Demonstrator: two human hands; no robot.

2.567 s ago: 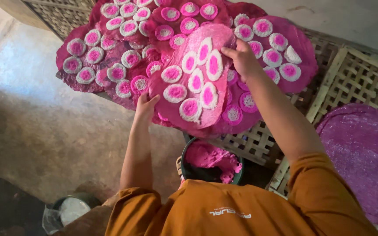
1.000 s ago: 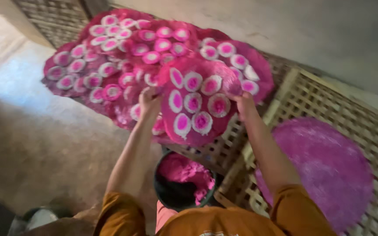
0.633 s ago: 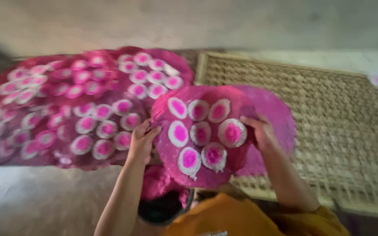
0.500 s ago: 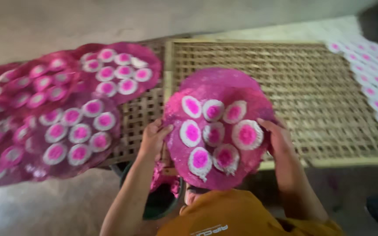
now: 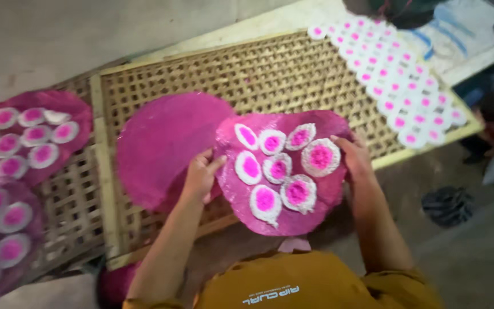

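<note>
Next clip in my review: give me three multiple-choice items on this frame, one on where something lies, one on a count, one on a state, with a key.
1. Where does the plain pink disc lie?
A. On the woven bamboo rack, just left of the held disc
B. On the concrete floor
C. Stacked on top of the held disc

2. How many white rounds with pink centres sit on the held pink disc?
A. Three
B. Seven
C. Twelve

3. How is that disc held?
A. By one hand only
B. Lying flat on the rack, untouched
C. By both hands at opposite edges

Key: 1 A, the plain disc rests on the rack's lattice. 2 B, seven rounds can be counted. 3 C, the left hand grips its left edge and the right hand its right edge, the near part out past the rack's edge.
</note>
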